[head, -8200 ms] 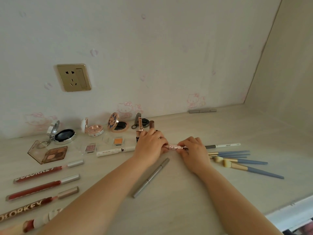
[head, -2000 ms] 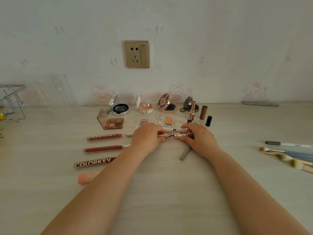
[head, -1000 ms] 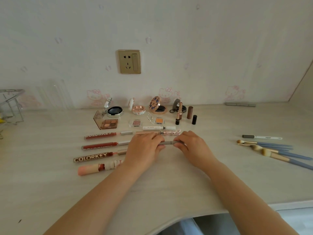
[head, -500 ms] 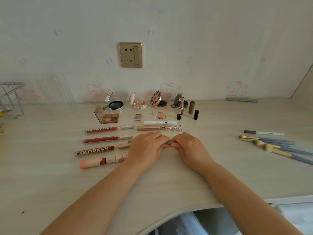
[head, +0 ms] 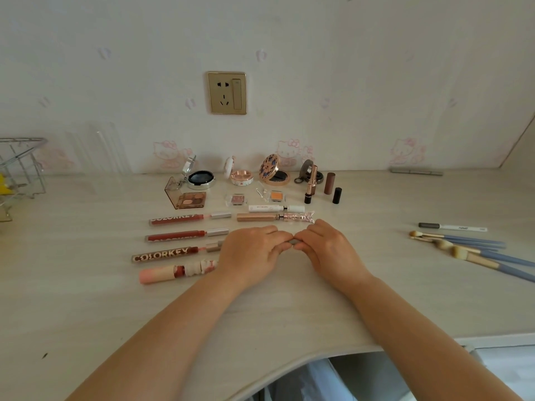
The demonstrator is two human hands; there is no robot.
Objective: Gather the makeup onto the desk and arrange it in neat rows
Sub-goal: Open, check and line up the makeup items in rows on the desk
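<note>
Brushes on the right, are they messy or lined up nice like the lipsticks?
Messy. The blue-handled brushes lie in a loose fan, heads bunched and handles spreading apart, off to the right, away from the rows. The lip glosses lie parallel, one below another.

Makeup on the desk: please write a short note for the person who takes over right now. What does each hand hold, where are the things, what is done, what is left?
Left hand and right hand: both pinch one grey pen, held low over the desk, fingertips nearly meeting.
Done: four lip gloss tubes lie in rows on the left; compacts stand along the wall; a white tube and a rose gold tube lie in rows just behind the hands.
Left: set the grey pen down as the next row, then bring over the brushes and white pen on the right, and the grey stick by the wall.
</note>
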